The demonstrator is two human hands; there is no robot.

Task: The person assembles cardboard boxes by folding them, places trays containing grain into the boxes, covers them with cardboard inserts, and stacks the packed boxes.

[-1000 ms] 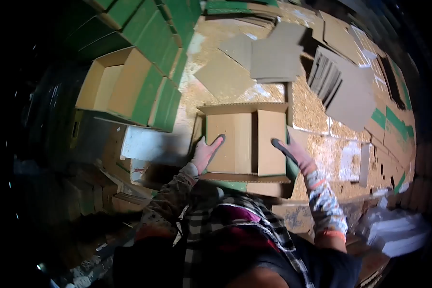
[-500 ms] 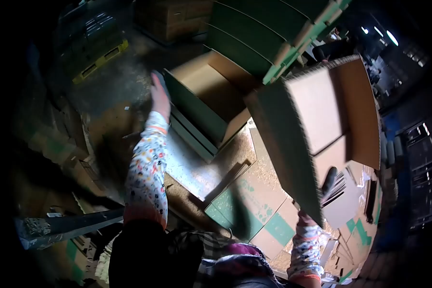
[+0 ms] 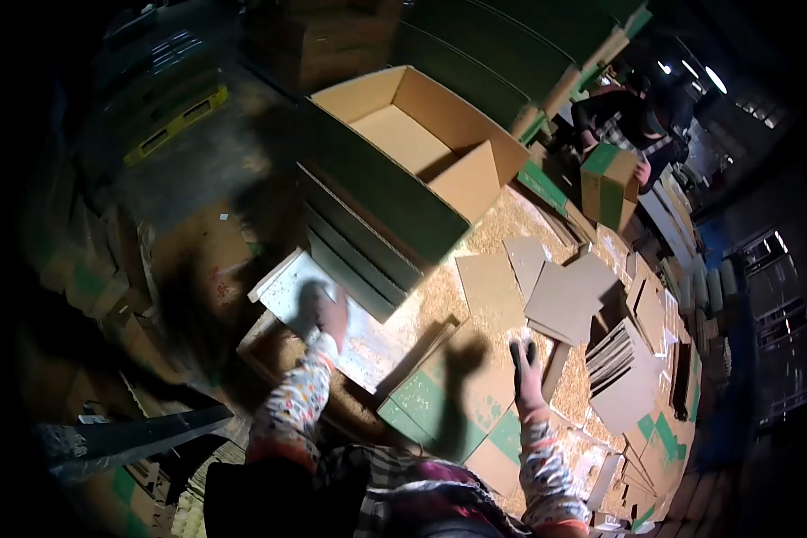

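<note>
My left hand (image 3: 331, 316) is above a pale board (image 3: 368, 345), beside a stack of green cardboard trays (image 3: 354, 255). Nothing shows in it and its fingers are stretched out, partly in shadow. My right hand (image 3: 529, 381) hovers over the littered work surface, empty, its dark-covered fingertips apart. Ahead, an open cardboard box (image 3: 377, 184), green outside and brown inside, tops the green stack, apart from both hands. Close to my right hand lie flat cardboard pieces (image 3: 565, 300) and a green-printed cardboard sheet (image 3: 462, 381).
A co-worker (image 3: 641, 112) at the back right holds a green and brown box (image 3: 610, 184). Wood shavings (image 3: 493, 229) cover the surface. A fanned cardboard stack (image 3: 628, 381) lies to the right, a dark metal bar (image 3: 143, 426) at left, a yellow pallet (image 3: 177, 124) on the far floor.
The box from my right hand now sits on the green stack, released. Both hands have drawn away from the boxes, the left lower and nearer me. The co-worker and their box have come into view.
</note>
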